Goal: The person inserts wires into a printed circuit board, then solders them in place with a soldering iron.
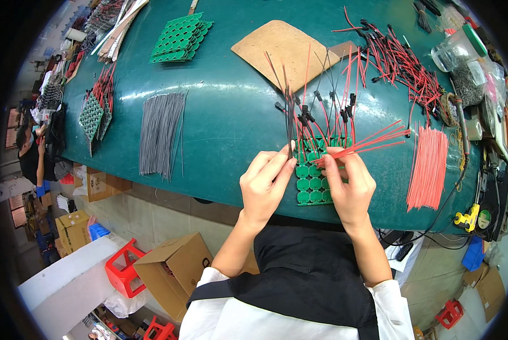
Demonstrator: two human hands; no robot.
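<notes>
My left hand (267, 180) pinches a thin bundle of black wires (290, 116) that stands upright from the fingers. Between the thumb and fingers of my right hand (349, 184) is a bunch of red wires (378, 137), fanned out to the right. Both hands hover over the left and right edges of a green circuit board panel (314, 184) made of several small rounded units. From the panel's far part rise red and black leads with black connectors (344, 115). The wire ends near my fingertips are too small to make out.
Grey-black wires (161, 135) lie left and red wires (428, 169) right. Beyond are a brown board (282, 51), stacked green panels (180, 38), wired panels (92, 116) and a heap of connector leads (404, 68). A yellow-handled tool (467, 218) sits at the right edge.
</notes>
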